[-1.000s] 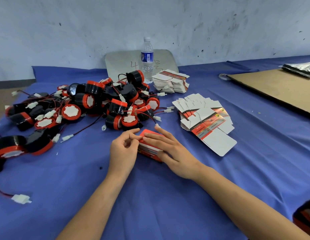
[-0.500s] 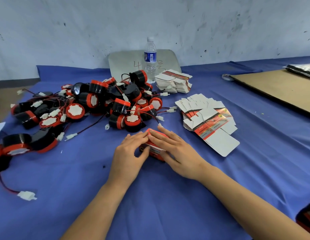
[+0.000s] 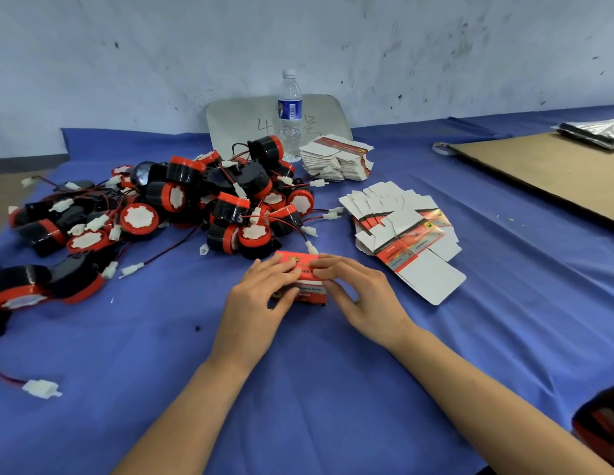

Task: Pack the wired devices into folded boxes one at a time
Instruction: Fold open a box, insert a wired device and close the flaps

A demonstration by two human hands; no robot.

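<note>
We are at a small packing workshop bench: a heap of wired devices [image 3: 196,207], stacks of flat cartons [image 3: 336,162] on blue cloth [image 3: 298,389], a scuffed bare wall [image 3: 127,46]

box [image 3: 303,269] sits btwn both hands, device pile [image 3: 182,207] behind-left, flat cartons [image 3: 408,234] to the right.
</note>
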